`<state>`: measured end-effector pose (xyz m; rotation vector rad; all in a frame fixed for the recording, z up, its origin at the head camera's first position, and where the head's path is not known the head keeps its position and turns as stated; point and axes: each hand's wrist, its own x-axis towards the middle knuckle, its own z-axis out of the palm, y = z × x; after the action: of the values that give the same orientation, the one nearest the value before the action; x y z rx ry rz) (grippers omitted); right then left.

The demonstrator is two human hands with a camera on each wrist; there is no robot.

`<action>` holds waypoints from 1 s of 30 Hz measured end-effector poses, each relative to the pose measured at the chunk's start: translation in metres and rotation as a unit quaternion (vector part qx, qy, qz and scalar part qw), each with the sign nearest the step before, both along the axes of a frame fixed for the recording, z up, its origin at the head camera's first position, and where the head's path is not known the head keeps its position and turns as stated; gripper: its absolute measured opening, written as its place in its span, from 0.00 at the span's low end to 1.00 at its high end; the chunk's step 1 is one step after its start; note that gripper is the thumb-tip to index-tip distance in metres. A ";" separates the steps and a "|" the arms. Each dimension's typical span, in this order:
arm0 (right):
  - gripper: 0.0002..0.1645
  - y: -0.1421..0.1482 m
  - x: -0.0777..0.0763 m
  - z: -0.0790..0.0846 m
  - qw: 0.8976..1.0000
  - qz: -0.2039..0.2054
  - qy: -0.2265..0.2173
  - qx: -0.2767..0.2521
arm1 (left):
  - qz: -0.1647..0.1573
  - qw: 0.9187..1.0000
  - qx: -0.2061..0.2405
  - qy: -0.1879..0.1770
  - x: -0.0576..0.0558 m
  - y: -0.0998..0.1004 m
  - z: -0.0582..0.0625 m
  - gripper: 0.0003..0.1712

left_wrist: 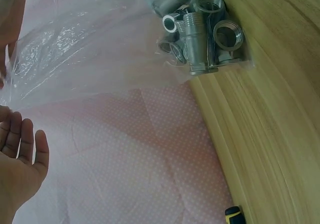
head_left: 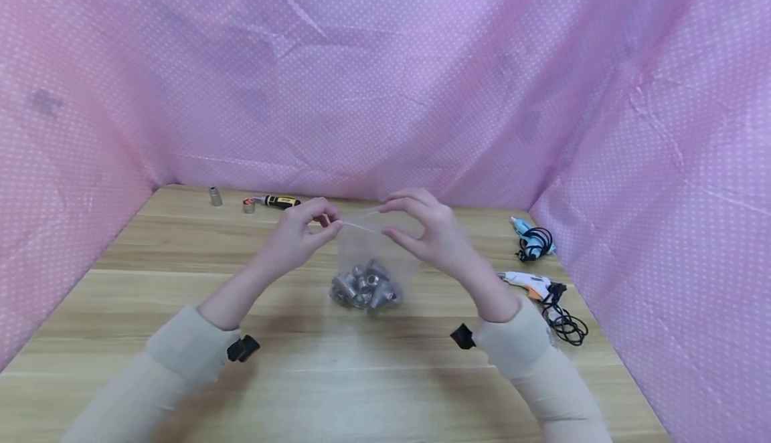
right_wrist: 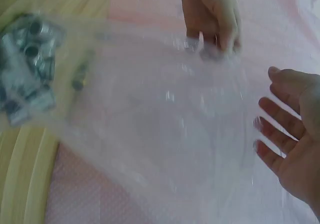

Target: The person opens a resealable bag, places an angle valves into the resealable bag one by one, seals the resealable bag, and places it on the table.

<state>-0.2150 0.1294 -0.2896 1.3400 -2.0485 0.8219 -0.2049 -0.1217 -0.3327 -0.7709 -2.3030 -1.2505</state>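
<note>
A clear plastic bag hangs upright between the hands, several threaded metal pipe fittings gathered in its bottom near the wooden table. My left hand pinches the top edge of the bag at its left corner between thumb and fingers. Thumb and fingers of my right hand are spread apart at the right side of the bag's mouth. In the right wrist view the right hand has its fingers extended beside the film. Ribbed ends and round openings of the fittings show through the plastic in the left wrist view.
At the table's back left are an upright metal fitting, a short metal piece with an orange-red top and a black-and-yellow screwdriver. A blue glue gun and a white one lie with coiled cords at the right. Pink dotted cloth surrounds the table.
</note>
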 end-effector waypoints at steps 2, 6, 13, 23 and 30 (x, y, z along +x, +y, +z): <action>0.21 -0.015 0.001 0.001 0.999 -0.012 0.005 0.029 | -0.006 1.000 -0.001 0.010 -0.001 0.001 0.000 0.03; 0.18 -0.036 -0.004 -0.001 0.997 -0.031 0.005 0.076 | -0.018 0.999 0.009 0.030 -0.002 0.002 -0.001 0.02; 0.06 -0.048 -0.013 -0.005 0.997 -0.025 -0.017 0.072 | -0.017 0.998 0.023 0.054 -0.002 0.002 -0.002 0.03; 0.03 -0.050 -0.017 -0.006 0.995 -0.022 -0.040 0.085 | -0.017 0.996 0.030 0.083 -0.004 0.004 -0.005 0.03; 0.02 -0.049 -0.018 -0.006 0.994 -0.025 -0.043 0.095 | -0.020 0.991 0.048 0.124 -0.003 0.007 -0.009 0.05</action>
<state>-0.2328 0.0809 -0.2952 1.3673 -2.2661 0.6862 -0.2081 -0.1150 -0.3417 -0.8888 -2.0235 -1.1993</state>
